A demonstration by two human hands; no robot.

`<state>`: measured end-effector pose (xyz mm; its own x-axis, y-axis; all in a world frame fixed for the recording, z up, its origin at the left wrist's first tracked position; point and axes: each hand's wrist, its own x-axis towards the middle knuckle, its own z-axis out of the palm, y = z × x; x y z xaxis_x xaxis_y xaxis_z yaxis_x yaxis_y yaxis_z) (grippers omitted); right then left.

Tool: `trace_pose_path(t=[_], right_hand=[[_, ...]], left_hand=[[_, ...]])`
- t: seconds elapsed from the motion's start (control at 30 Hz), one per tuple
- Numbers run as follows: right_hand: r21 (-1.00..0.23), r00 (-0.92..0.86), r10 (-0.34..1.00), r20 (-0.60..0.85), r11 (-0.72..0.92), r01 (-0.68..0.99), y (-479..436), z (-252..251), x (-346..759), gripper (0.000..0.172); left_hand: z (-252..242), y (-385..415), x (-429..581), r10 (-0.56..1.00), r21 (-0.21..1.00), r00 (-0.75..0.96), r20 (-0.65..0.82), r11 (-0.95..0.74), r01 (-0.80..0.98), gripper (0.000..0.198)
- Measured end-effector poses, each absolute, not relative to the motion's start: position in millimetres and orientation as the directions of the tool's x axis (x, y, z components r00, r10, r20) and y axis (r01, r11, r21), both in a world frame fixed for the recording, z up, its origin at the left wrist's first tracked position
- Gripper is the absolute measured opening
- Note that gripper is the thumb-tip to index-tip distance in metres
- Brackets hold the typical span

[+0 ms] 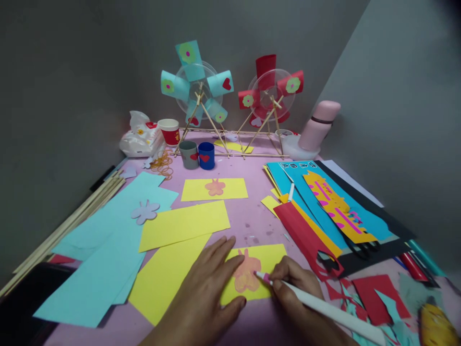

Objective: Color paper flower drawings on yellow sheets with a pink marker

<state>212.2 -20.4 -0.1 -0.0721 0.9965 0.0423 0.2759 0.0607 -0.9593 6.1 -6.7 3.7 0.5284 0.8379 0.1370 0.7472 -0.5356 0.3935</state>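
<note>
My right hand [297,288] grips a white marker [331,310] with a pink tip end. The tip touches an orange-pink butterfly drawing [248,274] on a yellow paper piece [275,252]. My left hand [207,286] lies flat with fingers spread, pressing on that paper's left side. Farther back, another yellow strip [190,190] carries a smaller butterfly [215,187] in the same colour. Plain yellow sheets [185,226] overlap to the left, beside a lilac paper butterfly [145,212] resting on light blue paper [97,259].
Two paper-bladed wheels, one light blue [194,72] and one red [266,72], stand on stick frames at the back. Small grey [189,156] and blue [206,158] cups sit before them. Red paper scraps [382,295] and a pink bottle [317,127] are at right; wooden sticks [68,221] lie left.
</note>
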Motion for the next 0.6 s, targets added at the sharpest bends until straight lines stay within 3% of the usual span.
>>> trace_pose_path(t=[0.1, 0.3, 0.6], right_hand=[[-0.942, -0.071, 0.994, 0.088, 0.107, 0.317, -21.4, 2.4, 207.7, 0.012], [-0.855, -0.128, 0.925, 0.358, 0.380, 0.354, -20.2, -6.1, 203.4, 0.012], [-0.795, -0.168, 0.903, 0.396, 0.428, 0.429, -17.4, -5.2, 202.6, 0.011]], left_hand=[[3.6, -6.6, 6.2, 0.836, 0.390, 0.530, 0.144, -0.540, 0.746, 0.056], [2.8, -5.3, 7.3, 0.838, 0.397, 0.528, 0.140, -0.536, 0.745, 0.057], [-0.6, -6.7, 5.3, 0.838, 0.407, 0.520, 0.166, -0.539, 0.738, 0.058]])
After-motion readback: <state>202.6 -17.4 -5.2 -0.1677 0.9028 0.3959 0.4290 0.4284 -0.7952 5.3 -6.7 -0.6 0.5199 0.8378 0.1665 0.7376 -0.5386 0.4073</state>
